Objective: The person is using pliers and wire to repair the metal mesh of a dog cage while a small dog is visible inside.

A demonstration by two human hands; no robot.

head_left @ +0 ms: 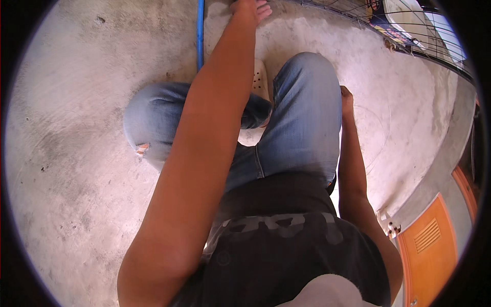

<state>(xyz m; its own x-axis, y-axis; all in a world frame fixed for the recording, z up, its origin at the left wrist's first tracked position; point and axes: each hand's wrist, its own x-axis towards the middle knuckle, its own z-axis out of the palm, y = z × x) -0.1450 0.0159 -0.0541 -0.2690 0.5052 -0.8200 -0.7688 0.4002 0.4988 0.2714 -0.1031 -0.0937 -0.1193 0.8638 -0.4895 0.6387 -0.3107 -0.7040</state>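
Left hand at top edge, partly cropped; visible fingers loosely extended, hold on anything can't be told. Blue pipe on concrete floor just left of it, lower end hidden behind left forearm. Right hand beside jeans knee, fingers mostly blocked; grip can't be told. Perforated clog between legs. Wire mesh upper right, orange door lower right.

My left hand is cut off by the top edge, so anything it touches is out of sight. My right hand is partly hidden beside my bent right knee; I cannot tell whether it holds anything. A blue pipe leaves the top edge and disappears behind my left forearm, which partly covers a pale, holed shoe.
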